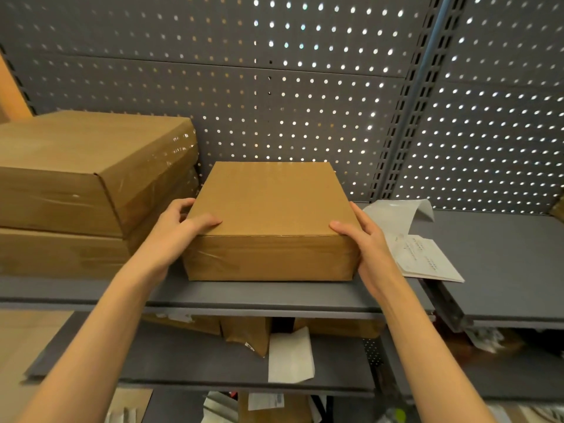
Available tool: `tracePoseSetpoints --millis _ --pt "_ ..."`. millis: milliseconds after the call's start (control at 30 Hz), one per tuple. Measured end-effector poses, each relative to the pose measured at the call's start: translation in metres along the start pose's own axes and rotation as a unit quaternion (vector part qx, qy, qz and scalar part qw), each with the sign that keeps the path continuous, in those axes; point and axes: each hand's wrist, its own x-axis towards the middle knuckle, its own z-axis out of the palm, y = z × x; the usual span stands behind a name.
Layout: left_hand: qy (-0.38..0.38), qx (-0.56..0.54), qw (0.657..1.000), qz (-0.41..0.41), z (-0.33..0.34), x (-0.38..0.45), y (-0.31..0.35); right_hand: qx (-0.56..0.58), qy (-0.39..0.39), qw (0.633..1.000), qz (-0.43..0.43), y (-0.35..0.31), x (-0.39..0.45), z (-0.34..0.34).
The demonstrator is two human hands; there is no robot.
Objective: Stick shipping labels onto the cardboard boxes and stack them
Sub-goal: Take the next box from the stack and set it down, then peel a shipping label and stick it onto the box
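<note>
A plain brown cardboard box [271, 209] sits on the grey shelf [274, 296], its top bare of any label. My left hand [180, 232] grips its near left corner, thumb on top and fingers curled round the side. On the near right corner my right hand [366, 239] holds the box the same way. Just right of the box lie shipping labels [427, 257] on a curling strip of backing paper [393, 213].
Two larger taped cardboard boxes [82, 166] are stacked at the left, close to the small box. A grey pegboard wall [274, 87] backs the shelf. Lower shelves hold more boxes [247, 334] and a white paper [290, 355]. A second shelf board [503, 254] extends right.
</note>
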Motion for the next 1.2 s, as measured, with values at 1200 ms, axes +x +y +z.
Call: tracePoseSetpoints --millis 1200 --pt "-0.009 0.336 0.864 0.375 0.127 -0.026 0.071 -0.367 0.266 0.889 0.065 -0.005 0.008 -0.090"
